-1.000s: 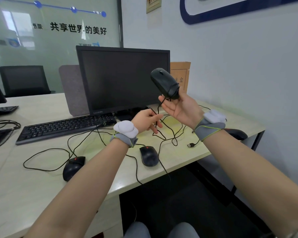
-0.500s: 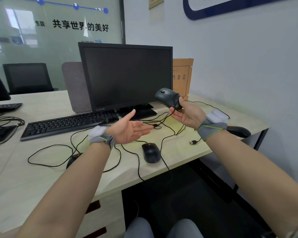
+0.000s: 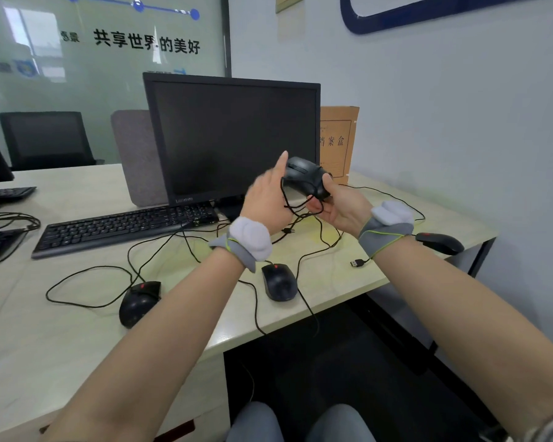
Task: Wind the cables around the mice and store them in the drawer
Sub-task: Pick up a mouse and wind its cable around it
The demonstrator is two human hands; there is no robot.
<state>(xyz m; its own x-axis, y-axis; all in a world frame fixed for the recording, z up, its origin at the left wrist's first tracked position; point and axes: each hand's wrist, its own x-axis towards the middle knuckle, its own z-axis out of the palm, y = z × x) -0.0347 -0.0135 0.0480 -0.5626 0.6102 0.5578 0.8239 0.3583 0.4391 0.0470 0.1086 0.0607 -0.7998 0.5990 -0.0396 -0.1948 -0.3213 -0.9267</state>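
Note:
My right hand [image 3: 339, 205] holds a black mouse [image 3: 305, 175] in the air in front of the monitor. Its black cable [image 3: 296, 205] loops around the mouse body and hangs down to the desk. My left hand [image 3: 267, 197] is against the mouse's left side with the cable running through its fingers, index finger pointing up. Three more black mice lie on the desk: one [image 3: 278, 282] near the front edge, one [image 3: 138, 303] to the left, one [image 3: 439, 243] at the right edge. A loose USB plug [image 3: 358, 262] lies by my right wrist.
A black monitor [image 3: 233, 135] and keyboard [image 3: 122, 226] stand behind the mice. A brown file box [image 3: 339, 141] leans at the wall. Tangled cables [image 3: 87, 285] spread over the pale desk [image 3: 29, 346]. A drawer front [image 3: 179, 430] shows below the desk edge.
The right hand lowered the mouse, then raised it slightly in front of the monitor. The left hand opened away, then came back up to the mouse with the cable, which now wraps the body.

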